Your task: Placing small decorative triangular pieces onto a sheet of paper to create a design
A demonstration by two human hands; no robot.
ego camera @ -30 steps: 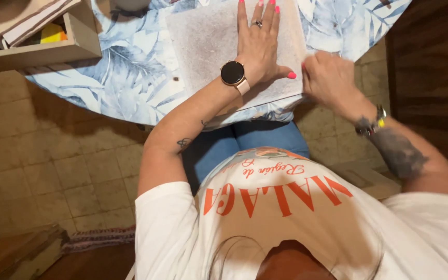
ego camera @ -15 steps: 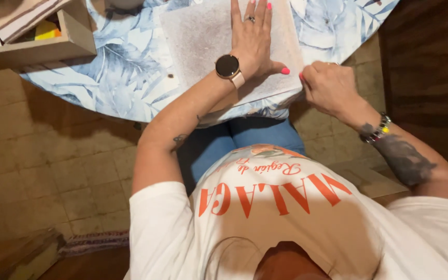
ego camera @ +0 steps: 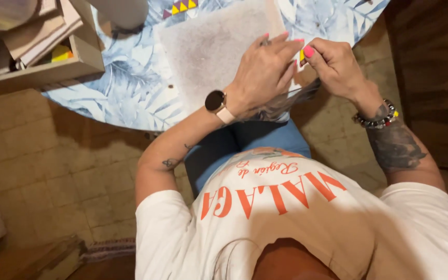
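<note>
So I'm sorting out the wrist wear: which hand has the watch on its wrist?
The left hand, flat on the grey mat, wears the round watch; the right hand wears a beaded bracelet.

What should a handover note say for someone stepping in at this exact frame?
Left hand: lies flat on the near right part of the grey textured sheet, fingers spread, pressing it down.
Right hand: pinches a small yellow piece between the fingertips, right beside the left hand's fingers at the sheet's right edge.
Things: the sheet lies on the blue leaf-patterned tablecloth; a clear plastic film hangs from under the hands at the table edge. A wooden box stands on the table to the left.
Done: sheet laid out and held.
Left: the yellow piece is not yet set down.
</note>
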